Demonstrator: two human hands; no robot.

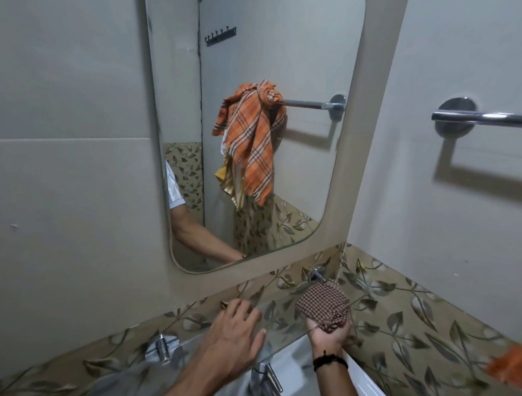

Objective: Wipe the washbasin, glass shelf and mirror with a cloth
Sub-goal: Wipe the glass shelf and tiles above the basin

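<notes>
- The left hand (236,331) is laid flat on the glass shelf (278,317), with its fingers straight and spread.
- A checked cloth (322,302) is gripped, bunched, in the right hand (327,335) and held on the shelf's right end, just beside the wall bracket (317,274).
- The washbasin (294,376) and tap (263,380) are seen below the shelf, and the mirror (259,63) is mounted above it.

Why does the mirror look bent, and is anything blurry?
Head view throughout: the wide-angle lens bows the sides of the mirror; the towel bar casts a hard shadow below, so light is overhead; the orange towel at the right edge is blurred, the cloth sharp.
</notes>
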